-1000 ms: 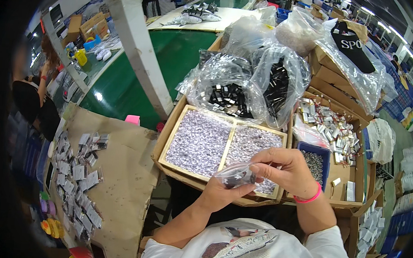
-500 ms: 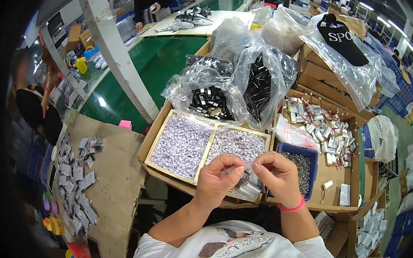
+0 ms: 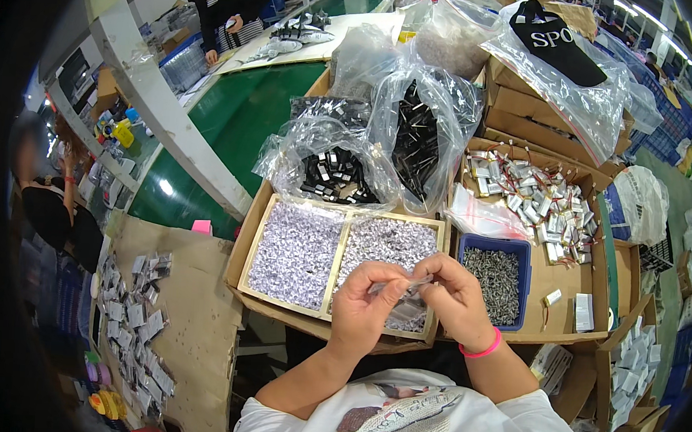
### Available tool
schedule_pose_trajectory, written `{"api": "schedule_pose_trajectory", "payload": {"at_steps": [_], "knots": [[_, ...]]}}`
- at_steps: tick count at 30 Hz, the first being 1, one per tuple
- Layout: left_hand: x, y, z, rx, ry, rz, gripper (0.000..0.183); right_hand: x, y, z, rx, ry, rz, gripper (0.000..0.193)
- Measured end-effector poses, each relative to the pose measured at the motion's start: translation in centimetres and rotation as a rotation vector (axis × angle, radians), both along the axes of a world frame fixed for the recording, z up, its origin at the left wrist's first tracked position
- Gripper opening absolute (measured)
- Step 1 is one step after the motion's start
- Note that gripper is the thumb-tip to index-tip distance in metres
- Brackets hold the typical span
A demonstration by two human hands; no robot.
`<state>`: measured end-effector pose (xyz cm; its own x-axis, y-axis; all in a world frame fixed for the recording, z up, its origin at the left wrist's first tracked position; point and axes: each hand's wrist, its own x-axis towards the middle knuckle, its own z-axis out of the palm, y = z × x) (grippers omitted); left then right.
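A small clear plastic bag (image 3: 408, 312) hangs between my two hands over the front of the right tray section. My left hand (image 3: 365, 301) pinches its upper edge between thumb and fingers. The fingers of my right hand (image 3: 456, 298) are closed on the same edge, close to the left fingertips. What lies inside the bag is hard to make out. Below and behind it is a wooden two-part tray (image 3: 335, 267) filled with many small white-and-grey pieces. A blue bin (image 3: 523, 282) of small metal screw-like parts stands just right of my right hand.
Beyond the tray lie open clear bags of black parts (image 3: 417, 138). A cardboard box (image 3: 568, 310) at right holds small wired silver batteries (image 3: 545, 215). Filled small packets (image 3: 141, 315) cover part of a cardboard-topped table at left. A metal post (image 3: 168, 101) rises beside the green belt (image 3: 230, 120). Other people stand far left.
My hands have drawn slightly closer along the bag's edge, and the bag has tilted between them. The whole view has shifted a little.
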<state>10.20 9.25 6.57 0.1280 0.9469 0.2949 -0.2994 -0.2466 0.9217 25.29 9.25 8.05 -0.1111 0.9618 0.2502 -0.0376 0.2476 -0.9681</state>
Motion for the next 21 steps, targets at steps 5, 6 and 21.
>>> {"api": "schedule_pose_trajectory", "payload": {"at_steps": [5,6,21], "knots": [[-0.9,0.2,0.0,-0.299,-0.281,-0.116,0.01,-0.1,-0.3,0.2,-0.019,0.025,0.035,0.016],[-1.0,0.2,-0.1,-0.322,-0.337,-0.136,0.011,-0.1,-0.4,0.2,-0.023,0.046,0.05,0.017],[-1.5,-0.1,0.2,-0.11,-0.117,-0.036,0.016,-1.4,-0.3,0.3,0.009,0.089,-0.01,0.01]]}}
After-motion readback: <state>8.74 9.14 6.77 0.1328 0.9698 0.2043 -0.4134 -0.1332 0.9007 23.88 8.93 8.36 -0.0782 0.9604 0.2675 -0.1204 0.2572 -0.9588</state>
